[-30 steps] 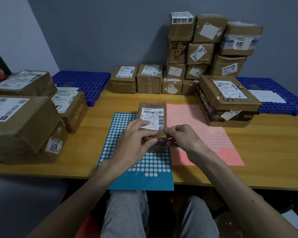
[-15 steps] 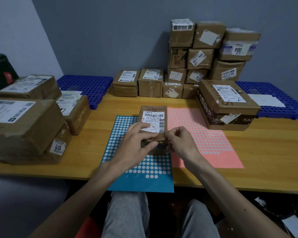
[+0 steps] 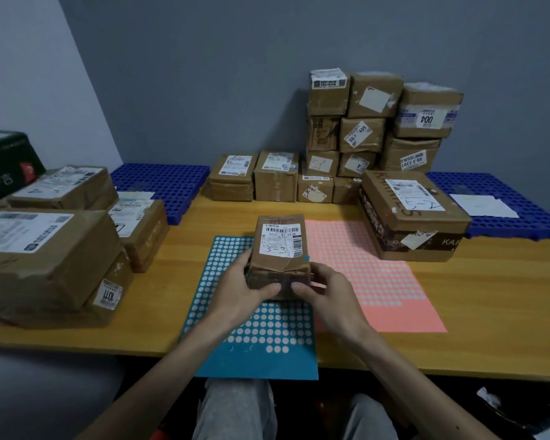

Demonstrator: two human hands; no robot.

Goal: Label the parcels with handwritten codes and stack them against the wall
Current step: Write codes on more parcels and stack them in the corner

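Left hand: my left hand (image 3: 238, 290) grasps the small brown parcel (image 3: 280, 268) from its left side, with the fingers curled onto the near face.
Right hand: my right hand (image 3: 327, 293) grasps the same parcel from its right side. Its fingers are curled onto the near face and almost meet those of the left.
Parcel: it sits between my two hands, over the middle of the worktop (image 3: 489, 312) towards the near edge. Its far end points at the wall (image 3: 235, 74). I cannot tell whether its underside touches the sheet below.
Shipping label (image 3: 280, 239): white, on the parcel's top face just beyond my fingers, with "3-3" handwritten on its near part.
Teal dot (image 3: 306, 257): a small one at the parcel's right edge, just above my right hand.
Blue sticker sheet (image 3: 258, 331): flat beneath my hands and the parcel, covered with rows of pale dots. Its near end hangs over the worktop's near edge.
Pink sticker sheet (image 3: 372, 281): just beside the blue one on its right.
Stack (image 3: 362, 134): labelled parcels piled several high at the far edge, right of centre, against the wall. A lower row of boxes (image 3: 254, 176) stands to its left.
Large box (image 3: 410, 214): in front of the stack, with its near corner on the pink sheet and handwriting on its label.
Left pile (image 3: 45, 249): bigger parcels at the worktop's left edge, well apart from my hands.
Blue pallets (image 3: 162, 182): one by each far corner. A white paper (image 3: 483, 204) lies on the right one.
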